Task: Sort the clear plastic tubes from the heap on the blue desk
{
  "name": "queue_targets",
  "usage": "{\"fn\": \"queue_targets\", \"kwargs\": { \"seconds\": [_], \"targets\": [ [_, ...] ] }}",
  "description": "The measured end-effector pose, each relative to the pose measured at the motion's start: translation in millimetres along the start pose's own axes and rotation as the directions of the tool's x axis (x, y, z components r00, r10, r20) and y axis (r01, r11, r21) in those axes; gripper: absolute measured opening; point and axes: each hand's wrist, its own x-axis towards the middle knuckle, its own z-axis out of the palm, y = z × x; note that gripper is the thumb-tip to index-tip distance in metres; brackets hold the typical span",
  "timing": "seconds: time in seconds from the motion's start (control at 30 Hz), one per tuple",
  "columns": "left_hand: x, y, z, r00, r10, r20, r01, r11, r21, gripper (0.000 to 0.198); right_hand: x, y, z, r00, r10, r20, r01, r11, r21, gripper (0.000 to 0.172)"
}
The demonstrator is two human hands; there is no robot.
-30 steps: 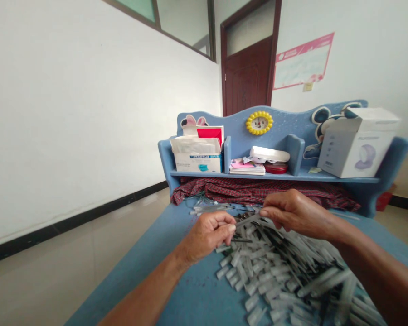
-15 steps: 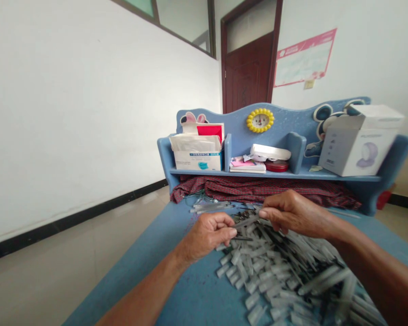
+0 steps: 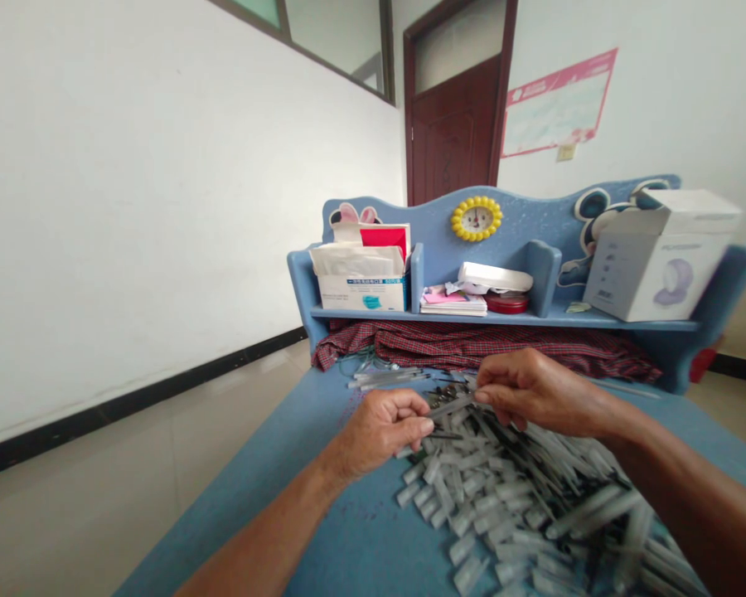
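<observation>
My left hand (image 3: 385, 427) pinches one end of a frosted pen barrel (image 3: 451, 406) between thumb and fingers. At its other end my right hand (image 3: 522, 391) has thumb and forefinger closed, so the barrel spans both hands, slightly tilted. Beneath them spreads a heap of frosted pen caps (image 3: 469, 506). Thin dark pen refills (image 3: 525, 464) and longer clear tubes lie mixed in on the right, partly under my right forearm. Behind my left hand rests a small row of finished-looking clear pens (image 3: 389, 379). Small dark pieces beyond the held barrel are too blurred to name.
The blue table (image 3: 249, 514) has a raised shelf (image 3: 553, 320) along its back. On it stand a mask box (image 3: 364, 292), papers, a red tin (image 3: 506, 304) and a white carton (image 3: 652, 265). A checked cloth (image 3: 472, 347) lies bunched under the shelf.
My right hand has shifted very slightly at its end of the pen barrel. Both hands keep their hold, and the heap looks the same.
</observation>
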Motion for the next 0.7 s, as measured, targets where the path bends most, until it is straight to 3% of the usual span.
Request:
{"fn": "queue_targets", "kwargs": {
  "seconds": [0.07, 0.23, 0.33, 0.4, 0.57, 0.7],
  "targets": [
    [0.1, 0.0, -0.1, 1.0, 0.003, -0.001, -0.003, 1.0, 0.002, 0.025, 0.3, 0.7, 0.2, 1.0, 0.007, -0.006, -0.006, 0.998, 0.058, 0.021],
    [-0.3, 2.4, 0.3, 1.0, -0.006, -0.003, 0.006, 1.0, 0.007, 0.026, 2.5, 2.5, 0.1, 0.999, -0.006, -0.048, 0.002, 0.997, -0.08, 0.031],
    [-0.3, 2.7, 0.1, 1.0, -0.012, -0.004, 0.012, 1.0, 0.009, 0.025, 2.7, 2.9, -0.4, 1.0, 0.02, -0.009, -0.019, 1.0, 0.016, 0.022],
    [-0.1, 1.8, -0.5, 1.0, -0.009, -0.006, 0.009, 1.0, 0.016, 0.023, 2.4, 2.5, -0.7, 1.0, 0.03, -0.007, -0.03, 0.998, 0.046, 0.024],
    [0.5, -2.0, -1.5, 1.0, -0.005, 0.01, 0.005, 1.0, 0.023, 0.021, 2.6, 2.2, -0.5, 0.999, 0.022, -0.026, -0.024, 0.994, -0.105, 0.031],
    [0.6, -1.6, -0.7, 0.999, -0.017, 0.029, 0.016, 1.0, 0.014, 0.024, 2.1, 4.1, -0.7, 0.999, 0.032, -0.004, -0.032, 0.999, -0.01, 0.021]
  ]
}}
